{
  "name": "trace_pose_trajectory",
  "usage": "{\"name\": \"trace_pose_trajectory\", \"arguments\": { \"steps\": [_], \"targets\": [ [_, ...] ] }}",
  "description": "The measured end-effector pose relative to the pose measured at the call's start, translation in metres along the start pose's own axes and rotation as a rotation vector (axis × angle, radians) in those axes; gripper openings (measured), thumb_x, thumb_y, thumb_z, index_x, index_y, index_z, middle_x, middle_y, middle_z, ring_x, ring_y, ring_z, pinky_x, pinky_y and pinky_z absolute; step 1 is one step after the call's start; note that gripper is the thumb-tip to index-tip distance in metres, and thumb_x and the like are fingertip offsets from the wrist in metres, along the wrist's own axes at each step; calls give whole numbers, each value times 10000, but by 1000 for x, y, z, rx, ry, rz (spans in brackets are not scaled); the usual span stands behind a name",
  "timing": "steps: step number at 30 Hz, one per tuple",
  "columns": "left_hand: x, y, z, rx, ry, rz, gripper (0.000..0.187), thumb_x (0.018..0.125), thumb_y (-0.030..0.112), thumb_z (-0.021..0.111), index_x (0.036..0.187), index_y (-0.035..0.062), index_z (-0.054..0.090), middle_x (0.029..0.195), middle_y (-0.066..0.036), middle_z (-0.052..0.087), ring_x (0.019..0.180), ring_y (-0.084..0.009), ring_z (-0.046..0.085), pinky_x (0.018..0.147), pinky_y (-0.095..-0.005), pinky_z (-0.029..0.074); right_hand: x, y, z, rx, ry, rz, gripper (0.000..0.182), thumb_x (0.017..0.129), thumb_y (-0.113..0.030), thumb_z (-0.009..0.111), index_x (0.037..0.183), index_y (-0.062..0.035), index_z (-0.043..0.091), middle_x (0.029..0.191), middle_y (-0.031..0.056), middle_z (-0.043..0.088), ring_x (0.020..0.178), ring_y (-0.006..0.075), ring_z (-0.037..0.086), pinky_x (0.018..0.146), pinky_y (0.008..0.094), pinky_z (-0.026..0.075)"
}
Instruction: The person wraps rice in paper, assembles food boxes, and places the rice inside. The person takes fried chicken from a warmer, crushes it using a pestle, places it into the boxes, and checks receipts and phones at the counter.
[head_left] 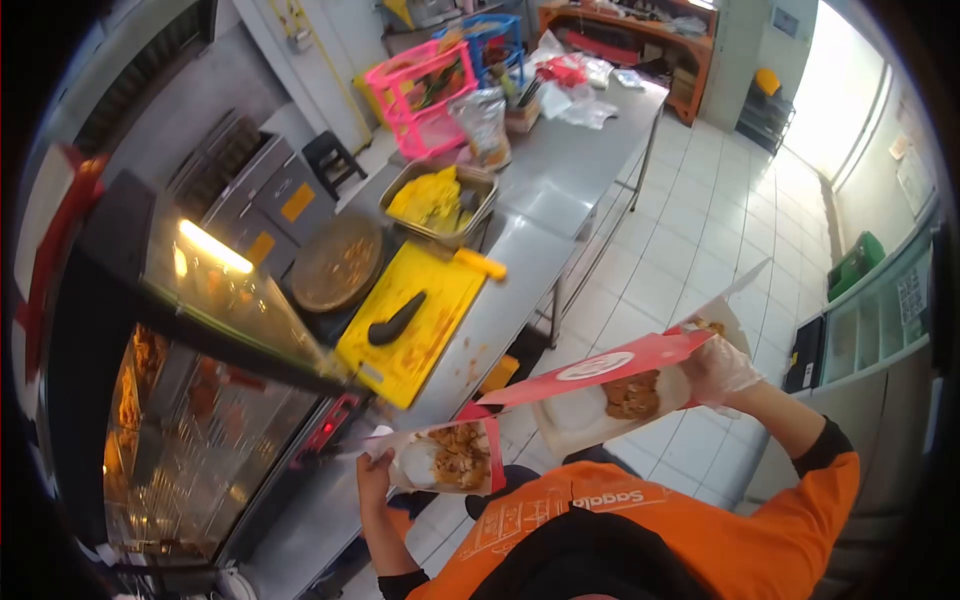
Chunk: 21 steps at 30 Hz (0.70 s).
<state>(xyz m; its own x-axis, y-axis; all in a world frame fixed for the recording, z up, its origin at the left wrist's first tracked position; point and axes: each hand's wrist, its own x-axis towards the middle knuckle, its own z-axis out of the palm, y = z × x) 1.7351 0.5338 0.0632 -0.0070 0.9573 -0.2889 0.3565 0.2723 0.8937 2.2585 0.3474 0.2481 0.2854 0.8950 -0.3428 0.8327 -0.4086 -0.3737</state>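
Note:
My left hand (376, 474) is closed on the edge of an open paper meal box (494, 470) with red outer sides. White rice (418, 462) and browned chopped meat (460, 455) lie in it. In a clear plastic glove, my right hand (722, 371) grips an open meal box (570, 438) at its far end. Rice and sliced brown meat (633, 396) show inside, and its red lid (590, 367) with a white round logo stands raised. Another open box (735, 320) with food sits beside the gloved hand; its lower part is hidden.
On the steel table (545, 205) lie a yellow cutting board (430, 300) with a dark-handled tool (397, 320), a steel pan (480, 212) with yellow contents, and a round chopping block (338, 262). A lit glass food cabinet (200, 440) stands at left, a glass-front fridge (880, 320) at right.

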Motion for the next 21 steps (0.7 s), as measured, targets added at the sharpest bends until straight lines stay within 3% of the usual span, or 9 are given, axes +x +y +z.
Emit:
{"name": "trace_pose_trajectory", "arguments": {
  "steps": [4, 5, 8, 9, 11, 13, 15, 18, 21],
  "targets": [
    [7, 72, 92, 123, -33, -24, 357, 865, 118, 698, 1182, -14, 603, 1049, -110, 681, 927, -194, 637, 812, -310, 492, 35, 92, -65, -247, 161, -11, 360, 882, -182, 543, 1226, -81, 573, 1140, 208, 623, 1050, 350, 608, 871, 437, 503],
    [8, 81, 115, -4, -3, 23, 352, 865, 91, 687, 1197, 3, 610, 1020, -96, 691, 893, -190, 645, 795, -304, 497, 56, 116, -74, -331, 163, -17, 347, 895, -189, 520, 1219, -75, 573, 1132, 216, 623, 1047, 351, 608, 871, 438, 500],
    [33, 98, 172, -107, -38, -130, 333, 865, 72, 679, 1186, 3, 621, 1023, -94, 689, 891, -182, 641, 787, -297, 493, 130, 140, -126, -79, 213, 280, 336, 948, -302, 454, 1141, -74, 608, 1097, 212, 639, 1052, 356, 598, 946, 454, 436],
    [42, 111, 195, -116, -37, -138, 324, 867, 68, 675, 1180, 2, 626, 1025, -94, 689, 887, -180, 642, 784, -295, 493, 159, 151, -139, -221, 288, 158, 333, 949, -308, 450, 1118, -71, 610, 1092, 212, 641, 1048, 353, 602, 954, 454, 431],
    [55, 139, 252, -131, -38, -153, 308, 869, 61, 668, 1169, 1, 635, 1029, -94, 690, 879, -178, 643, 780, -292, 495, 221, 145, -173, -81, 262, 115, 336, 943, -318, 466, 1114, -70, 613, 1107, 210, 643, 1051, 347, 610, 945, 455, 439],
    [80, 162, 312, -139, -85, -72, 290, 870, 60, 665, 1150, -10, 640, 1029, -107, 690, 872, -181, 646, 770, -292, 501, 285, 135, -204, -68, 168, 39, 327, 934, -219, 491, 1237, -110, 549, 1153, 167, 635, 1071, 291, 624, 877, 426, 503],
    [116, 169, 379, -197, -110, -41, 276, 873, 60, 660, 1136, -23, 643, 1027, -118, 691, 864, -184, 649, 765, -295, 506, 356, 130, -227, 49, 114, 29, 379, 934, -266, 492, 1270, -95, 534, 1113, 167, 657, 1121, 297, 607, 938, 431, 495],
    [179, 189, 471, -285, -125, -60, 265, 881, 61, 646, 1125, -45, 641, 1024, -131, 691, 865, -190, 650, 774, -306, 507, 528, 168, -228, -244, -10, -279, 453, 921, -210, 510, 1361, -116, 464, 1102, 167, 659, 1046, 296, 654, 896, 416, 530],
    [212, 250, 563, -454, -179, -166, 269, 893, 71, 627, 1124, -66, 627, 1003, -140, 691, 906, -200, 646, 804, -331, 507, 660, 181, -203, -400, 96, -347, 468, 876, -159, 535, 1343, -129, 503, 1084, 181, 661, 986, 339, 671, 863, 443, 530]
  ]
}}
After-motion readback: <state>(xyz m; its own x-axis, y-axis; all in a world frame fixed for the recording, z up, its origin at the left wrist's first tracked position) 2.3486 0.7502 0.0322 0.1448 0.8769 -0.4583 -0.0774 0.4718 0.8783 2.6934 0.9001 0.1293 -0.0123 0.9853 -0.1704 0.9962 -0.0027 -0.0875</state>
